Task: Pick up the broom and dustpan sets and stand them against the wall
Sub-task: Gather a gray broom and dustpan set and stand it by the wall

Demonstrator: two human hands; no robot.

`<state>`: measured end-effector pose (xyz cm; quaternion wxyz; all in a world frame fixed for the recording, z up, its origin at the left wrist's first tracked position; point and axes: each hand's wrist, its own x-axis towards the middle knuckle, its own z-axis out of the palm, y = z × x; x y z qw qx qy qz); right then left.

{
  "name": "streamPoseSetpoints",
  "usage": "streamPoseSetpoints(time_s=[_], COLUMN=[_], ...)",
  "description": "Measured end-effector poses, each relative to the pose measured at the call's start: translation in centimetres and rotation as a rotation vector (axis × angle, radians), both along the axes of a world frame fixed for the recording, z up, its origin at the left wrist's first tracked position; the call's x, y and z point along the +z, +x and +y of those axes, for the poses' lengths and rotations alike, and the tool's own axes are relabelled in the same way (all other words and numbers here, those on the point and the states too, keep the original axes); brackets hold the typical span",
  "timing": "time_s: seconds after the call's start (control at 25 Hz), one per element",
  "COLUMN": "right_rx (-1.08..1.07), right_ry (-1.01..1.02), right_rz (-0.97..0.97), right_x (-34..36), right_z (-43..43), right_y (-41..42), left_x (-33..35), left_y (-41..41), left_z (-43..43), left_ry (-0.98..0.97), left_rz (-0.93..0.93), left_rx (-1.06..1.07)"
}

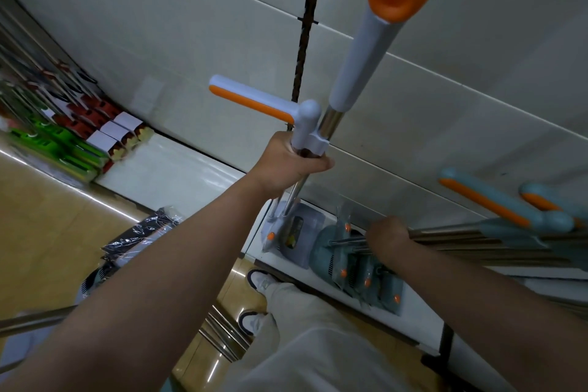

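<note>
While wrapped round steel poles on both sides, hard up at the white tiled wall (pixel 191 25).

Left hand (pixel 292 165) curled tight round the twin steel poles of the pale grey broom and dustpan set with orange trim (pixel 359 64), held upright just beside the wall, base down on the glossy white ledge (pixel 178 165). Right hand (pixel 386 237) fisted round the bundled poles of the teal and orange broom and dustpan sets (pixel 509 223), tilted off right, heads on that ledge.

Pale grey broom handle (pixel 359 64) (orange cap), teal dustpans (pixel 356 261), white wall (pixel 191 25)
</note>
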<state>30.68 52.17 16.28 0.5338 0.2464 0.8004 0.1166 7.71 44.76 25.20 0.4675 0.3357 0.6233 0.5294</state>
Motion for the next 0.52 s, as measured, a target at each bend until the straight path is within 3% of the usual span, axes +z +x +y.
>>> streamPoseSetpoints(time_s=[0.24,0.52], right_rx=[-0.051,-0.021], right_ry=[0.054,0.049], right_rz=[0.002,0.001], right_x=[0.2,-0.8], right_z=[1.7,0.8], right_y=[1.7,1.0], left_x=[-0.8,-1.1], left_y=[4.8,7.7], left_z=[0.9,2.2], left_ry=[-0.002,0.018], left_rz=[-0.124,-0.118], left_rx=[-0.043,-0.138])
